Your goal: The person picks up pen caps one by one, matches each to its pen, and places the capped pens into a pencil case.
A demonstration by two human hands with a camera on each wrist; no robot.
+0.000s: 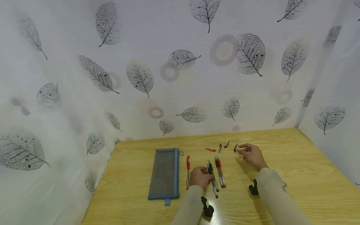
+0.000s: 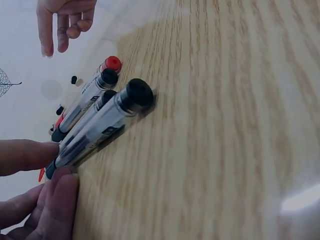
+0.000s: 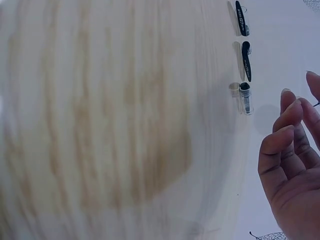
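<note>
My left hand (image 1: 201, 177) lies over two black gel pens on the table. In the left wrist view, its fingers pinch the nearer black gel pen (image 2: 107, 122) by the grip end. Beside them lie another black gel pen (image 2: 90, 100) and a red gel pen (image 1: 220, 170). My right hand (image 1: 252, 155) hovers at the right, fingers loosely bent and apparently holding nothing. Just left of its fingertips stands a black pen cap (image 1: 235, 147). The right wrist view shows black caps, including a clear-bodied cap (image 3: 245, 100), apart from the fingers.
A grey mesh zip pouch (image 1: 163, 173) with blue edging lies at the left. Between it and my left hand is a capped red pen (image 1: 187, 172). A red cap (image 1: 211, 149) and more dark caps (image 1: 226, 144) lie farther back. A leaf-patterned curtain (image 1: 194, 78) hangs behind the wooden table (image 1: 126, 175).
</note>
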